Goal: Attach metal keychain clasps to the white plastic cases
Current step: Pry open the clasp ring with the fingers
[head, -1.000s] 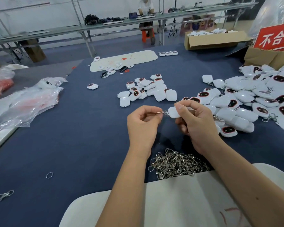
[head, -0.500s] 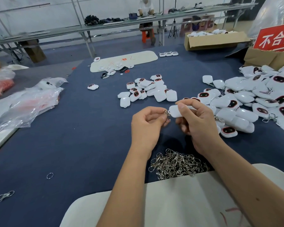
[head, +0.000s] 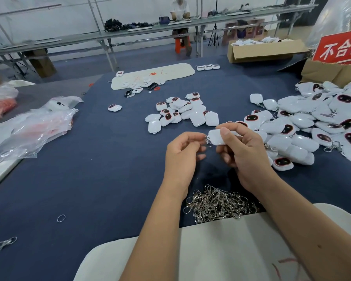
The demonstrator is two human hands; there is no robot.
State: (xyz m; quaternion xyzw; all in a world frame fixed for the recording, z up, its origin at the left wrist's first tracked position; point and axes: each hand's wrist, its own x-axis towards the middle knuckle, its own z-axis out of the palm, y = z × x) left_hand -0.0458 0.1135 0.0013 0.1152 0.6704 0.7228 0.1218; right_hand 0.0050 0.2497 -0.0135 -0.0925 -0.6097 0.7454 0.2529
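Two case piles [head: 180,115] on blue tabletop [head: 89,179]

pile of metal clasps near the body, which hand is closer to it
Hard to call, roughly equal. The left hand and the right hand are both raised beyond the pile of metal clasps, working together at the white case.

A small white case [head: 218,138] with round corners is held up above the blue table. A tiny shiny clasp [head: 207,141] touches its left end. More silver clasps [head: 219,204] lie in a tangled heap close by.
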